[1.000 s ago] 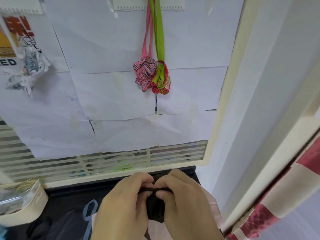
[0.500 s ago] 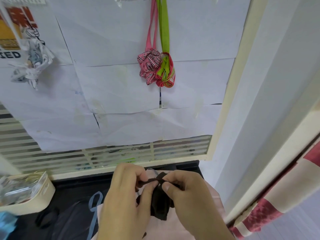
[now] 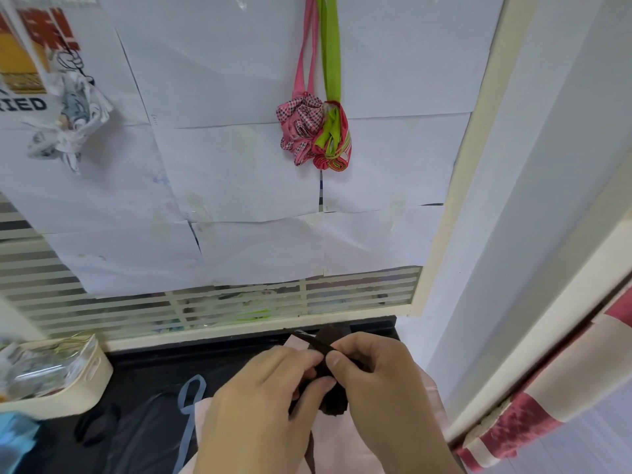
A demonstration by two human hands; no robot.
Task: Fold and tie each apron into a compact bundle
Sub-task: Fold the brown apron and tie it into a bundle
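Note:
A small dark brown apron bundle (image 3: 333, 401) sits between my two hands low in the middle of the view. My left hand (image 3: 260, 405) grips the bundle from the left. My right hand (image 3: 379, 378) pinches its dark strap (image 3: 313, 342), which runs up and to the left. Under the hands lies a pale pink apron (image 3: 345, 443) with a light blue strap loop (image 3: 191, 395) beside it. Two tied bundles hang on the wall: a pink checked one (image 3: 299, 130) and a green and red one (image 3: 333, 142). A white printed bundle (image 3: 73, 121) hangs further left.
A black counter (image 3: 164, 367) runs along the papered, louvred window (image 3: 239, 309). A cream basket (image 3: 51, 374) with clear plastic stands at the left. A black item (image 3: 97, 425) and blue cloth (image 3: 13, 436) lie near it. A red and cream curtain (image 3: 533, 412) hangs at the right.
The view has tilted up a little. My hands have worked the dark bundle, and the strap is now drawn out up and to the left between the fingers.

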